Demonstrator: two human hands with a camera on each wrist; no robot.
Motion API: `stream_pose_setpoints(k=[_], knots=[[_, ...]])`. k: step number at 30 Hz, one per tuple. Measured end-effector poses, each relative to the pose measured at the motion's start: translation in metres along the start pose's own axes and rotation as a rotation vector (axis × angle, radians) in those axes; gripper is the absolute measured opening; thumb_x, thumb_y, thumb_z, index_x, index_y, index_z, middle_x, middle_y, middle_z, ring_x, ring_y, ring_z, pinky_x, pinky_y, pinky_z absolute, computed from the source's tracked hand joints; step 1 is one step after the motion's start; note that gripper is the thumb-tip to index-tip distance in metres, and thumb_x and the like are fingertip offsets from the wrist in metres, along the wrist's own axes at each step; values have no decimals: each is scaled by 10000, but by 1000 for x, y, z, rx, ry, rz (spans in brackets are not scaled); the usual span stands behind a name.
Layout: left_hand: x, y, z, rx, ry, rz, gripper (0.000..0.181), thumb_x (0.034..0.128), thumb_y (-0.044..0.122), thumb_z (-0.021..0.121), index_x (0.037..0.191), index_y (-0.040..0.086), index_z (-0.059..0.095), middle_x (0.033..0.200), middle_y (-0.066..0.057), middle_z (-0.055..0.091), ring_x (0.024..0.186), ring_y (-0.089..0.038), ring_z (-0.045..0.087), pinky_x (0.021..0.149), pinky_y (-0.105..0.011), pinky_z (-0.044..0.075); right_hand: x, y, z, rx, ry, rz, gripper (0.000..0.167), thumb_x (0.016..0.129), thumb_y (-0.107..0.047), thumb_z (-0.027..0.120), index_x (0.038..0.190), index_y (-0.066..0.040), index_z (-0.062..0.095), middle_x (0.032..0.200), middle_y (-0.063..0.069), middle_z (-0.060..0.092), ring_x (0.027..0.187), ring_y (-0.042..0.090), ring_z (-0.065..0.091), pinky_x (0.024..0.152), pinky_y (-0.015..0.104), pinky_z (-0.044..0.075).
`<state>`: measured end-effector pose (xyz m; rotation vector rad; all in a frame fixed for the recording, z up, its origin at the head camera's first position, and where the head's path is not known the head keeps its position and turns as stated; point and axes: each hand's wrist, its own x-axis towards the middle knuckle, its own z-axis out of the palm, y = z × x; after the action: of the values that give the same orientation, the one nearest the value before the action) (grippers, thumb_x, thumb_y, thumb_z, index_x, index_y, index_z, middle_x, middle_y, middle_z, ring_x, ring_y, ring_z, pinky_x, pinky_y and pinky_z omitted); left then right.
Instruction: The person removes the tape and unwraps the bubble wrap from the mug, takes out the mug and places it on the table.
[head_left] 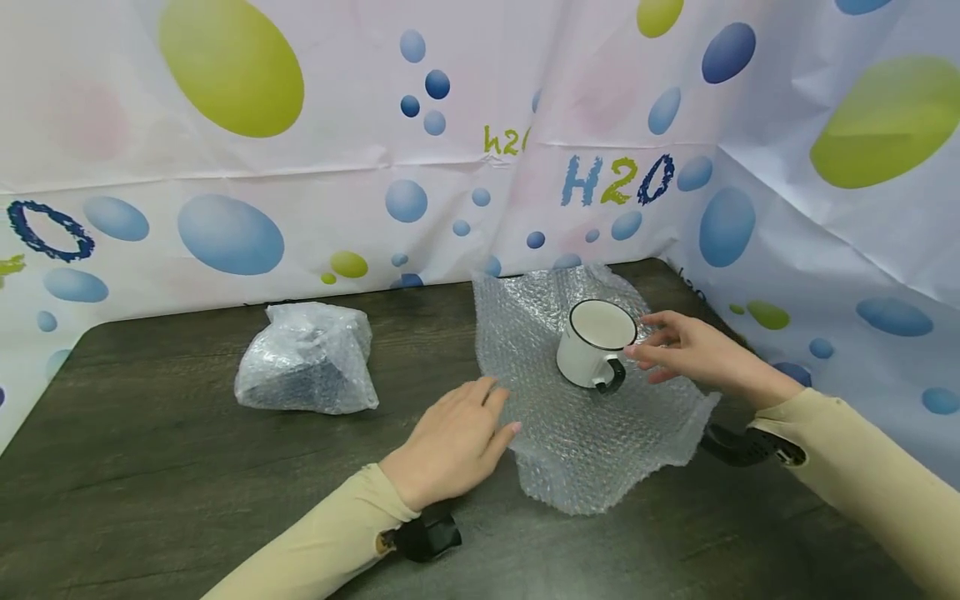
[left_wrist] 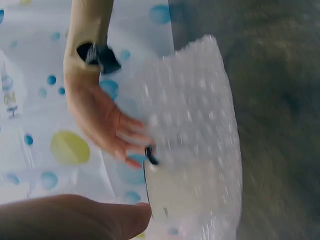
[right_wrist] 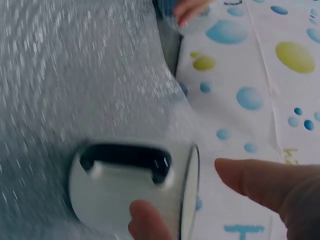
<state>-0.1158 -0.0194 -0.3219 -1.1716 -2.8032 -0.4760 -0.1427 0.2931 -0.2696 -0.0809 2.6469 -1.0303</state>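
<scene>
A white mug (head_left: 579,360) with a black rim stands upright on a spread sheet of bubble wrap (head_left: 577,458), right of the middle of the scene. Its black handle (head_left: 617,377) points to the near side. The right hand (head_left: 697,350) is just to the right of the mug, with loose, slightly bent fingers, and it grips nothing; I cannot tell if a fingertip touches the mug. The left hand (head_left: 453,442) is also open, with its fingers extended over the near left edge of the wrap; contact there is not certain.

On the left, well apart from the mug, a bundle in bubble wrap (head_left: 307,367) sits toward the far side of the dark table (head_left: 150,467). Its content is hard to see. A strip of tabletop lies between this bundle and the wrap, and wider surface extends to the left and near sides. At the far side and on the right, a printed cloth (head_left: 337,158) rises like a wall and limits the room. The far edge of the wrap reaches close to it.
</scene>
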Motion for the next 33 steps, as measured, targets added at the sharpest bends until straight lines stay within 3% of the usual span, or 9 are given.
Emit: stream_pose_setpoints(k=[4, 10, 14, 18, 21, 24, 26, 29, 33], knots=[[-6, -14, -4, -4, 84, -17, 383, 968, 294, 572, 1199, -9, 603, 1239, -187, 585, 1151, -329, 580, 977, -451, 465, -3, 2, 11, 84, -37, 30, 862, 959, -348, 584, 1495, 91, 72, 1262, 337, 512, 962, 333, 687, 855, 451, 541], [-10, -26, -8, 6, 153, -46, 347, 950, 266, 605, 1173, 1, 618, 1245, -180, 587, 1163, -331, 573, 1008, -464, 441, -4, 5, 26, 273, -43, 93, 942, 970, -282, 567, 1480, 70, -142, 1373, 401, 365, 1083, 377, 630, 921, 457, 512], [-15, -34, -12, 41, 220, -62, 324, 932, 249, 633, 1151, 10, 628, 1225, -168, 601, 1156, -320, 577, 1002, -457, 445, -5, 3, 36, 392, -69, 119, 923, 983, -280, 535, 1471, 83, -160, 1446, 396, 239, 1240, 447, 482, 957, 431, 497], [-21, -41, -20, 64, 310, -70, 321, 922, 230, 646, 1152, 7, 623, 1185, -147, 614, 1103, -306, 599, 952, -446, 474, -3, 0, 45, 477, -66, 127, 740, 1019, -321, 455, 1477, 104, 57, 1374, 314, 382, 1291, 454, 388, 1001, 444, 463], [-26, -47, -28, 64, 356, -77, 306, 920, 216, 645, 1144, 7, 626, 1167, -149, 616, 1091, -314, 595, 986, -463, 449, -1, -2, 51, 520, -27, 121, 580, 1041, -324, 391, 1415, 91, 237, 1179, 157, 575, 1248, 387, 452, 1024, 469, 438], [-31, -52, -35, 64, 379, -87, 284, 916, 199, 649, 1123, 7, 636, 1179, -170, 612, 1120, -335, 577, 1059, -503, 380, 2, -3, 54, 563, 1, 116, 506, 1053, -290, 355, 1376, 94, 290, 1043, 39, 634, 1208, 309, 506, 1036, 462, 430], [-35, -55, -39, 63, 392, -96, 274, 911, 189, 653, 1111, 2, 639, 1188, -185, 606, 1139, -347, 563, 1094, -527, 330, 3, -3, 55, 593, 8, 116, 516, 1056, -256, 345, 1404, 109, 237, 982, -3, 646, 1157, 233, 548, 1021, 437, 450], [-40, -61, -44, 60, 411, -117, 269, 908, 183, 655, 1098, -6, 639, 1199, -195, 599, 1143, -360, 556, 1068, -540, 349, 4, -1, 55, 658, 22, 124, 621, 1055, -209, 342, 1481, 99, 14, 910, -43, 657, 1041, 122, 599, 990, 395, 480], [-46, -67, -49, 60, 432, -149, 273, 902, 172, 660, 1095, -20, 637, 1193, -198, 600, 1137, -371, 550, 1034, -546, 367, 5, 1, 53, 703, 35, 124, 721, 1043, -183, 373, 1482, 64, -142, 840, -61, 669, 947, 68, 637, 951, 376, 508]])
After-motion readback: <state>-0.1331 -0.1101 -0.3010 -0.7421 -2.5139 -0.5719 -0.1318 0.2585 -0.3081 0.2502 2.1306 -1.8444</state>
